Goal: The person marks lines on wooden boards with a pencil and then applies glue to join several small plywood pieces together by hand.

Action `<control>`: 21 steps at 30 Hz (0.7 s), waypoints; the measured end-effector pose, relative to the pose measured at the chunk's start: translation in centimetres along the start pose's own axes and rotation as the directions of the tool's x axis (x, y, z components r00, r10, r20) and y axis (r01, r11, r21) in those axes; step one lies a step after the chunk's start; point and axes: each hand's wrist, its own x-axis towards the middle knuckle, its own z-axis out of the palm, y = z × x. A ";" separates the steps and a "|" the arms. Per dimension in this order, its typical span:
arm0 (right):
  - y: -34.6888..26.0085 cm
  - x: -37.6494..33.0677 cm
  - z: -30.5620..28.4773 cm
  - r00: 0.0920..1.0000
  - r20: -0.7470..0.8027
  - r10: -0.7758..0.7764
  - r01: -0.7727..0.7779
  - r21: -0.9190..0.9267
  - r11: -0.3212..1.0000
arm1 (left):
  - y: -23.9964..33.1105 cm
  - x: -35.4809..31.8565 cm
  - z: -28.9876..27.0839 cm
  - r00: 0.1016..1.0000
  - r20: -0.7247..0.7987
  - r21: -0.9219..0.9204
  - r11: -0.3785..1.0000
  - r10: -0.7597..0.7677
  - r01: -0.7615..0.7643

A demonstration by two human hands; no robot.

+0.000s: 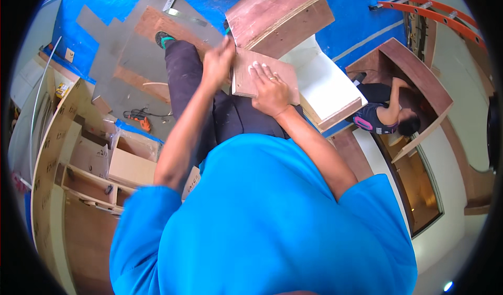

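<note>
My right hand (269, 90) presses flat on a reddish-brown plywood board (285, 78) lying over my lap. Its fingers are stretched out and a little apart, with whitish fingertips and a ring on one finger. At the board's left edge, my left hand (218, 64) is raised and blurred by motion. Its fingers look bent, but whether they hold anything is not clear. Just beyond the board stands a box-like plywood piece (285, 15) with a slot in its top. A white-faced panel (319, 78) with raw plywood edges is on the right.
Blue sheeting (361, 7) covers the floor, with grey panels (204, 30) at left. An orange power drill (139, 121) with its cord lies there. Wooden cabinets (86, 182) stand at left. At right, a co-worker (385, 112) is inside a plywood box, below an orange ladder (429, 9).
</note>
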 end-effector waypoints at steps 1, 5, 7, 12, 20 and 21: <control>-0.1 0.3 0.0 1.000 0.009 -0.026 0.026 -0.008 1.000 | -0.8 2.8 -0.1 0.996 -0.091 0.028 1.000 -0.002 0.005; 0.6 -0.3 0.2 1.000 -0.005 0.024 -0.024 -0.005 1.000 | 0.4 -1.7 -0.6 0.993 0.109 0.048 0.998 0.034 -0.040; 1.1 -0.5 0.5 0.998 -0.004 0.065 -0.065 0.000 0.998 | 3.1 -11.5 -1.3 0.991 0.132 -0.041 0.999 0.007 -0.001; 1.3 0.0 -0.1 0.999 0.025 0.029 -0.030 0.045 0.999 | 2.4 -7.8 0.3 0.994 -0.003 0.030 0.993 0.113 -0.113; 1.8 -0.1 -0.6 1.000 0.007 0.007 -0.007 0.045 0.999 | 3.9 -8.1 -0.3 0.993 0.120 0.054 0.998 -0.020 0.014; 2.2 0.5 -0.6 1.000 -0.005 0.001 0.000 0.042 0.999 | 4.3 -10.9 -0.4 0.993 0.114 0.000 1.000 -0.022 0.022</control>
